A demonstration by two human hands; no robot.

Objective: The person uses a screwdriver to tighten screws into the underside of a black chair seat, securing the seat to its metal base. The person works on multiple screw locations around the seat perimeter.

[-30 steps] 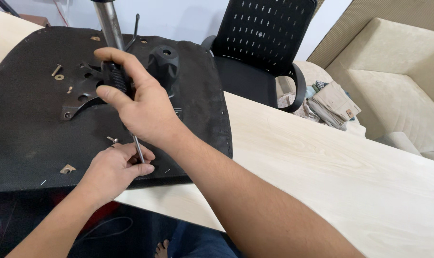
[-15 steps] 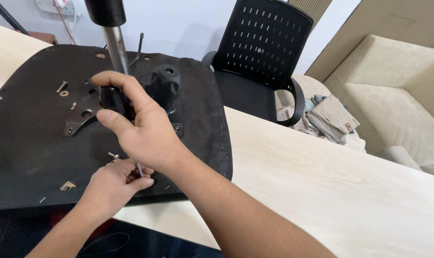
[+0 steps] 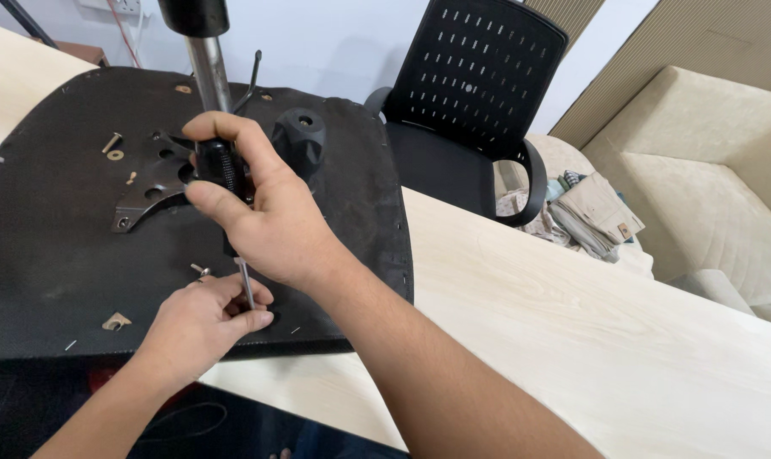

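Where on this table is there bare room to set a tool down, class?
Free: the pale wood table right of the upturned seat base, before the black chair. Crowded: around the right hand on the screwdriver, the left hand, the bracket and loose screws.

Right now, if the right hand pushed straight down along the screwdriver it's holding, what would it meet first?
Probably the left hand, whose fingers pinch the screwdriver shaft just under the right hand; below lies the black seat underside. Depth is unclear.
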